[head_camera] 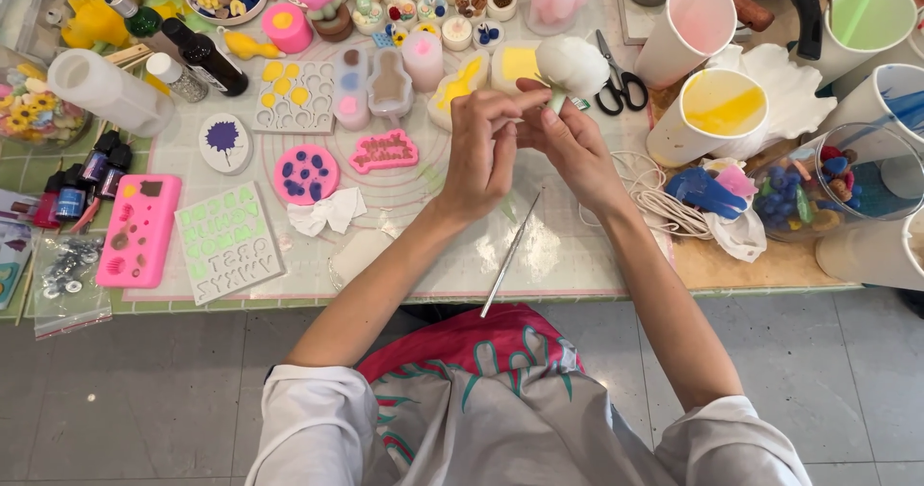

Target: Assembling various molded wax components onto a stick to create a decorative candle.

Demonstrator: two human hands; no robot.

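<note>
Just above the bench (577,255), both hands' fingers (500,111) pinch the white flower (574,64) by its short stem, so I'd guess one slip drops it onto the scissors (616,87) beside them.

A table (577,260) fills the upper frame, covered by a pale mat (404,183) with ring markings; at lower left lie a pink mould (140,229) and a white letter mould (227,241); near centre sit a round pink mould (306,174), crumpled tissue (325,213) and a thin metal tool (510,253); at upper left lies a white bottle (108,90) on its side; scissors (618,82) rest at upper centre; paper cups (707,115) stand at upper right, with cord (654,197) coiled below them.
</note>
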